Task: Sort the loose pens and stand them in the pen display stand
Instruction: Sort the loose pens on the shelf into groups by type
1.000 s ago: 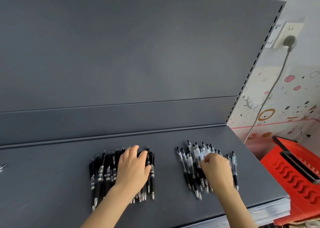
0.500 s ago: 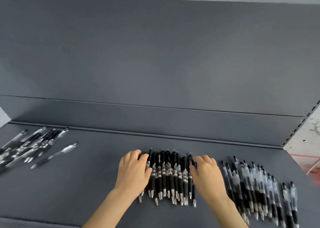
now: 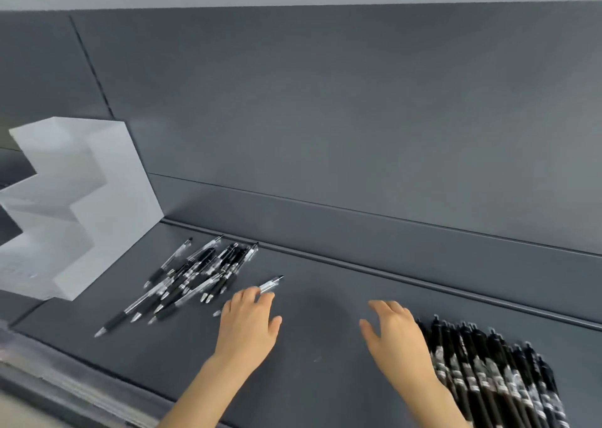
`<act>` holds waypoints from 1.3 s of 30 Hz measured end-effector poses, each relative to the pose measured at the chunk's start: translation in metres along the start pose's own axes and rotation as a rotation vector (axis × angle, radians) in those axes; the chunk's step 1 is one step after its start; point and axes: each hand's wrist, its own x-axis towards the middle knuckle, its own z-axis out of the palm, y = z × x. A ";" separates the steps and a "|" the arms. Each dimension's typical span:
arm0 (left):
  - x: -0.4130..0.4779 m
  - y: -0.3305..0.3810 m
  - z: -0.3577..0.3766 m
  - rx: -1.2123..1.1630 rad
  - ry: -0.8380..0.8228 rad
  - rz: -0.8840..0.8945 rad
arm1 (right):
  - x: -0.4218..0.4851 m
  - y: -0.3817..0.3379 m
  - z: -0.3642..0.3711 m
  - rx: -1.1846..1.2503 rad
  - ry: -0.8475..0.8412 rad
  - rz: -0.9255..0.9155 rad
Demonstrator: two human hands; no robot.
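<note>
While the left hand (image 3: pixel 248 325) lies palm down, its straight fingers touching a single clear pen (image 3: pixel 272 284), the right hand (image 3: pixel 395 333) is spread just beside the black pen row (image 3: pixel 488 372). The loose pile (image 3: pixel 195 274) lies near the white stepped stand (image 3: pixel 107 206).

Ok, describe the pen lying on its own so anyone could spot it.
Find the white stepped stand at the left, then the messy pen pile beside it. The single clear pen lies right of that pile, alone, partly under the left hand.
</note>
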 end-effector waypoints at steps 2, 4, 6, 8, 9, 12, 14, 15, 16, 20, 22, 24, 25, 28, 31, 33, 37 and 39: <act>0.011 -0.035 -0.006 0.004 0.004 -0.024 | 0.009 -0.030 0.017 0.019 -0.022 -0.013; 0.022 -0.066 -0.010 0.010 -0.002 -0.045 | 0.016 -0.058 0.034 0.045 -0.040 -0.020; 0.032 -0.093 -0.013 0.007 -0.001 -0.070 | 0.023 -0.084 0.050 0.069 -0.052 -0.028; 0.040 -0.114 -0.014 0.007 -0.001 -0.094 | 0.028 -0.107 0.065 0.087 -0.067 -0.039; 0.043 -0.120 -0.014 0.006 -0.003 -0.104 | 0.029 -0.116 0.072 0.087 -0.081 -0.046; 0.052 -0.130 -0.011 -0.008 -0.006 -0.092 | 0.035 -0.139 0.090 0.084 -0.121 -0.059; 0.059 -0.130 -0.009 0.019 -0.023 -0.078 | 0.040 -0.150 0.097 0.083 -0.129 -0.068; 0.062 -0.130 -0.009 0.037 -0.026 -0.072 | 0.043 -0.155 0.100 0.081 -0.131 -0.070; 0.066 -0.130 -0.008 0.047 -0.025 -0.067 | 0.046 -0.159 0.103 0.069 -0.135 -0.072; 0.077 -0.126 -0.005 0.067 -0.026 -0.050 | 0.055 -0.172 0.111 -0.042 -0.142 -0.064; 0.079 -0.121 -0.003 0.081 -0.052 -0.031 | 0.058 -0.176 0.113 -0.048 -0.136 -0.024; 0.082 -0.115 -0.003 0.088 -0.090 -0.032 | 0.061 -0.176 0.113 -0.032 -0.136 0.034; 0.082 -0.113 -0.005 0.096 -0.111 -0.032 | 0.062 -0.175 0.111 -0.023 -0.132 0.059; 0.088 -0.112 -0.007 0.141 -0.164 -0.033 | 0.065 -0.170 0.106 0.043 -0.114 0.122; 0.097 -0.116 -0.012 0.066 -0.229 -0.037 | 0.065 -0.165 0.103 0.240 -0.087 0.205; 0.101 -0.120 -0.014 -0.038 -0.235 -0.054 | 0.062 -0.164 0.099 0.433 -0.065 0.258; 0.106 -0.130 -0.010 -0.225 -0.215 -0.075 | 0.056 -0.165 0.090 0.712 -0.059 0.337; 0.105 -0.134 -0.015 -0.339 -0.201 -0.063 | 0.055 -0.164 0.088 0.819 -0.059 0.375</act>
